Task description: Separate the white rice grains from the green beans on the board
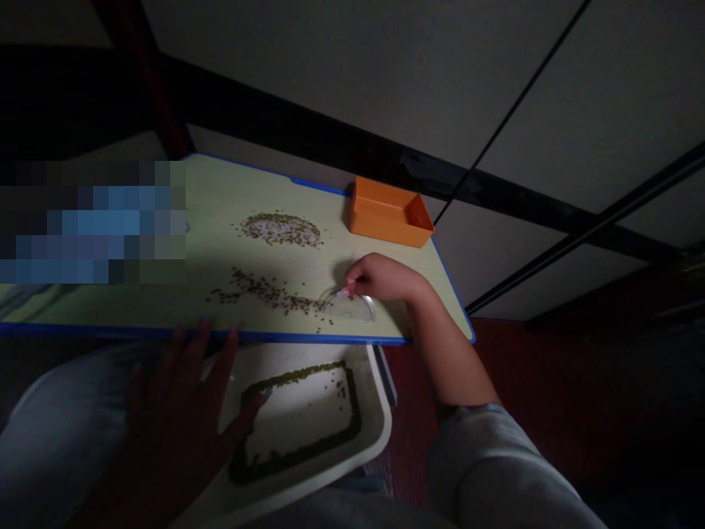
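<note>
My right hand [382, 276] pinches the upper edge of a transparent protractor [357, 309], which rests on the pale table [220, 191]. Its left end touches a scattered strip of small dark green grains [269, 292]. Farther back lies a rounder pile of green and whitish grains [282, 230]. In shadow at the lower left, my left hand [184, 408] has its fingers spread, with the thumb over a white basin [380, 433]. Green grains [305, 444] line the edges of the basin floor; a few lie loose inside.
An orange open box [388, 224] stands at the table's back right corner. The table has a blue rim [324, 339], and the basin sits below its near edge. Cabinet panels [358, 81] rise behind. A blurred-out patch [93, 220] hides the left side.
</note>
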A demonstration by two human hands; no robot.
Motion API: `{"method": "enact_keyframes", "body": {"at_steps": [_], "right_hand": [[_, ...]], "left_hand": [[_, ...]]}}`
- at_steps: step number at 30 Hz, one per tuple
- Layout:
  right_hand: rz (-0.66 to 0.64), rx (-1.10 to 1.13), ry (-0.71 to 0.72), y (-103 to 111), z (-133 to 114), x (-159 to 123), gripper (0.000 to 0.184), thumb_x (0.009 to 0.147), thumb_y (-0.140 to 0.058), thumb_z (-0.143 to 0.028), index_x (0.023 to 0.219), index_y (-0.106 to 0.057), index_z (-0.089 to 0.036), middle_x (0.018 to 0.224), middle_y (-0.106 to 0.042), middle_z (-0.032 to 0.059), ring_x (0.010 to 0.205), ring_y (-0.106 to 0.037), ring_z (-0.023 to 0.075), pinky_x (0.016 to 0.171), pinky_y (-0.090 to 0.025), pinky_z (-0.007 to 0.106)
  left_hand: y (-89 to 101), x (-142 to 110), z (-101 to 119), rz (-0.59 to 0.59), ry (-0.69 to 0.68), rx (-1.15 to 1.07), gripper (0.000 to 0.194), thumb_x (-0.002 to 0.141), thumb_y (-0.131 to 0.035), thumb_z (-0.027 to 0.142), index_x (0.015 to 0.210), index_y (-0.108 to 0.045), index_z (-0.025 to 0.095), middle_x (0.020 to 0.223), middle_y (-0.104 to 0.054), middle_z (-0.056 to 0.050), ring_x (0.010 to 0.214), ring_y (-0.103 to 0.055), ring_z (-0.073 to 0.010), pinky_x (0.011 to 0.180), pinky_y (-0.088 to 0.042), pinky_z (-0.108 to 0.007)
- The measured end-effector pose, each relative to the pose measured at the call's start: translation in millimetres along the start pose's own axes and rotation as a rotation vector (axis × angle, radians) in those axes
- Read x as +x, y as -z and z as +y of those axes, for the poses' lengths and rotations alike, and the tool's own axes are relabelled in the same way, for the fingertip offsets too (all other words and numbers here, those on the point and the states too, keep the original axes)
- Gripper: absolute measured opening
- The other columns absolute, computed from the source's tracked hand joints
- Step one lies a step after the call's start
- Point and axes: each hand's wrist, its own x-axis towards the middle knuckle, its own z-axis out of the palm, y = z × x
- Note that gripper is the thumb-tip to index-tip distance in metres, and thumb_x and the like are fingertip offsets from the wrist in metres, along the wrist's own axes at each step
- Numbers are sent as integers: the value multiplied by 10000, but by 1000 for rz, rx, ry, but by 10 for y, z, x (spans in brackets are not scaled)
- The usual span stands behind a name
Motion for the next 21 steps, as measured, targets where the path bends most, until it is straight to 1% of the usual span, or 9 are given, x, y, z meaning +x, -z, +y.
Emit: {"method": "enact_keyframes", "body": {"at_steps": [4, 9, 16, 21], "right_hand": [[-1, -2, 20, -28, -7, 35, 278, 836, -561, -282, 625, -625, -113, 542, -528, -21, 532, -377, 66, 583, -234, 238], [-7, 7, 44, -50, -27, 62, 293, 845, -551, -310, 633, -622, -120, 538, -524, -28, 523, -381, 65, 582, -239, 234], [-42, 38, 54, -41, -19, 50, 289, 849, -570, -300, 645, -635, -105, 562, -551, -17, 550, -406, 63, 603, -263, 240], [-60, 37, 58, -39, -34, 39, 284, 849, -575, -295, 641, -621, -107, 567, -548, -20, 551, -415, 65, 603, -269, 232]], "left_hand": [[5, 10, 13, -13, 6, 1, 691, 833, -300, 515, 1444, -176, 216, 1551, -215, -185, 1466, -103, -332, 1111, -183, -648], [28, 0, 10, -34, 2, 12, 693, 832, -299, 514, 1433, -213, 181, 1550, -208, -201, 1469, -83, -330, 1118, -174, -638], [39, 20, 41, -45, 21, 15, 676, 838, -287, 503, 1427, -231, 177, 1543, -220, -202, 1465, -96, -337, 1118, -179, -636], [37, 10, 36, -45, 4, 17, 684, 838, -310, 496, 1438, -198, 188, 1555, -195, -192, 1468, -81, -335, 1119, -176, -635]]}}
